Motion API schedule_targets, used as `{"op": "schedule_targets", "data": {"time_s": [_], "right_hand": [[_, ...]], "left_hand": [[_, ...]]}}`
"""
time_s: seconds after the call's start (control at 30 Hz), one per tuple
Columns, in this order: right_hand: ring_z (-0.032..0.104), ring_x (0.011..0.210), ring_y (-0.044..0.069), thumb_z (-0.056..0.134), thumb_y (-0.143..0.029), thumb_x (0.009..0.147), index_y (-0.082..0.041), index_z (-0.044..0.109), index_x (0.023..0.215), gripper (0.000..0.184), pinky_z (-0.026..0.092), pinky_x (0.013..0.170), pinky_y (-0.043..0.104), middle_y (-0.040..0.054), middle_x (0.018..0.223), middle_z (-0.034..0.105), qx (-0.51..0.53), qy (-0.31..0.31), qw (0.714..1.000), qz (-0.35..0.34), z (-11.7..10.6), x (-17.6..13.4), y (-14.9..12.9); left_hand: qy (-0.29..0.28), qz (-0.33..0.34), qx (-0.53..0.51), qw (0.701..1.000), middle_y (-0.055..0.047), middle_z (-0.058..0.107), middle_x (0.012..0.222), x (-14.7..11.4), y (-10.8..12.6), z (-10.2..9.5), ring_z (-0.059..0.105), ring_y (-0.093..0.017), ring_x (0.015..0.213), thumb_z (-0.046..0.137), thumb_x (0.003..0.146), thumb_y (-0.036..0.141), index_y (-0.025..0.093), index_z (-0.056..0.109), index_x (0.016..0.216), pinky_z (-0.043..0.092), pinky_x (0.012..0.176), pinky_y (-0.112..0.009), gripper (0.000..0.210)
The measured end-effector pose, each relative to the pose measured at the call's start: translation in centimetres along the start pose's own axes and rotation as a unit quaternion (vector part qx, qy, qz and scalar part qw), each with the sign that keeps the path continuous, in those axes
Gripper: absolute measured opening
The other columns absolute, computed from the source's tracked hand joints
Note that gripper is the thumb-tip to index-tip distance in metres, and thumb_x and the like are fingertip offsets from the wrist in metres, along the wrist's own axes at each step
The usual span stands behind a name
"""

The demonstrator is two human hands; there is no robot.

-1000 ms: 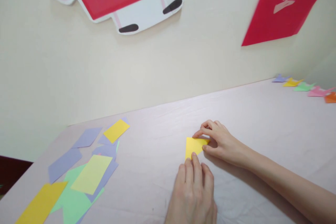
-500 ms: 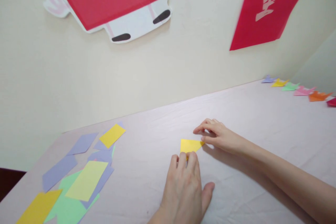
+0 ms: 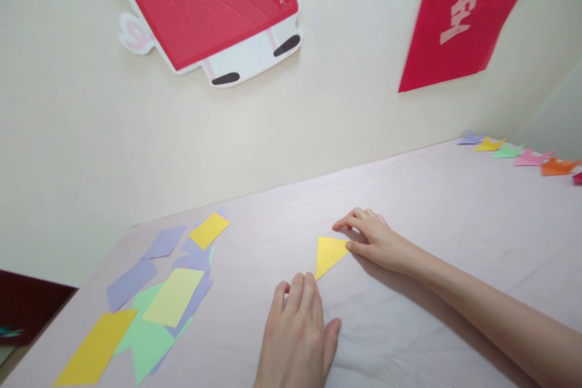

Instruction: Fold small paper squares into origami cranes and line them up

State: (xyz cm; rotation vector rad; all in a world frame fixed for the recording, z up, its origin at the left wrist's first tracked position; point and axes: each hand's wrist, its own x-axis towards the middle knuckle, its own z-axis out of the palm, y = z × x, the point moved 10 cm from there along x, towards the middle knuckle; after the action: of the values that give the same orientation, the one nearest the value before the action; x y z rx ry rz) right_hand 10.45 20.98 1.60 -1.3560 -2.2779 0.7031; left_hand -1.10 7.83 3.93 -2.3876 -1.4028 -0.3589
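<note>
A yellow paper triangle [image 3: 330, 254] lies flat on the cloth-covered table between my hands. My left hand [image 3: 293, 324] rests palm down below it, fingers stretched forward, their tips at or just beside its lower point. From the right, my right hand [image 3: 370, 238] reaches in with its thumb at the triangle's right corner. The index finger is held apart above the top edge, and the other fingers curl partly out of sight. Neither hand grips anything.
On the left lie overlapping paper pieces: yellow [image 3: 95, 348], pale yellow [image 3: 174, 297], green [image 3: 152, 339] and purple [image 3: 131, 284]. Small folded paper shapes [image 3: 531, 157] in several colours line the far right. A wall with a red poster [image 3: 468, 18] rises behind the table [image 3: 409, 194].
My left hand has drawn back down and left, uncovering the triangle's lower point. My right hand has hardly moved. The whole view has shifted slightly.
</note>
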Motion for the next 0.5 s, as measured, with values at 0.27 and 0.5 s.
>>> {"op": "schedule_targets", "data": {"time_s": [0.27, 0.5], "right_hand": [[0.046, 0.111, 0.027, 0.071, -0.031, 0.077, -0.023, 0.065, 0.114, 0.038, 0.035, 0.099, 0.045, 0.0079, 0.118, 0.055, 0.026, -0.012, 0.998, -0.053, 0.0, -0.5, -1.1], [0.045, 0.109, 0.023, 0.063, -0.009, 0.077, -0.023, 0.063, 0.098, 0.025, 0.037, 0.098, 0.04, 0.0047, 0.11, 0.055, 0.094, -0.015, 0.987, -0.128, 0.4, -1.1, -3.4]], "left_hand": [[-0.03, -0.087, -0.073, 0.993, -0.013, 0.059, 0.124, -1.1, -2.1, 0.6, 0.052, -0.03, 0.114, 0.056, 0.086, 0.026, 0.012, 0.057, 0.119, 0.045, 0.093, -0.046, 0.036], [-0.052, -0.134, -0.187, 0.972, -0.02, 0.046, 0.139, 1.6, -3.7, 2.9, 0.042, -0.031, 0.128, 0.058, 0.085, 0.023, 0.006, 0.04, 0.137, 0.04, 0.104, -0.048, 0.058]]}}
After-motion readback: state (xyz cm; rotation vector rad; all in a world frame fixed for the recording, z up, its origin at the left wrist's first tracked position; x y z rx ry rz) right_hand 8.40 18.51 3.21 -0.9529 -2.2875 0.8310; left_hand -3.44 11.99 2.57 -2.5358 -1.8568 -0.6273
